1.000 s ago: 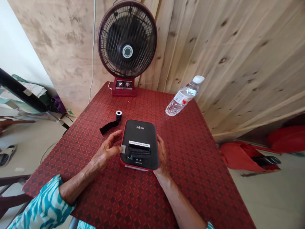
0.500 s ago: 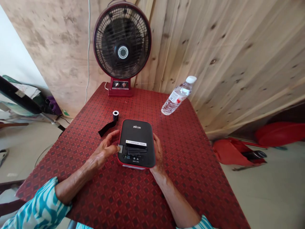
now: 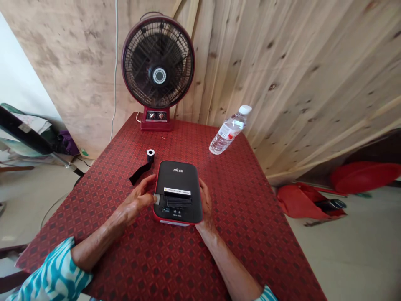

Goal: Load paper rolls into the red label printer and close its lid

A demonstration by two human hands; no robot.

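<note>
A black box-shaped device with a red base (image 3: 178, 188) lies in the middle of the red patterned table (image 3: 250, 217). It has a white label strip and a slot on its top. My left hand (image 3: 138, 198) rests against its left side, thumb pressed on a small grey tab at the edge, fingers curled. My right hand (image 3: 205, 200) lies flat along the device's right side, steadying it. Just behind my left hand lies a small roll with a black ribbon (image 3: 144, 165) unwound from it.
A red table fan (image 3: 158, 71) stands at the table's far edge against the wooden wall. A plastic water bottle (image 3: 228, 130) stands at the far right. Red objects (image 3: 313, 198) lie on the floor to the right; clutter sits at the left.
The view has shifted slightly. My left thumb has closed in onto the grey tab at the device's left edge. My right hand stays against the right side.
</note>
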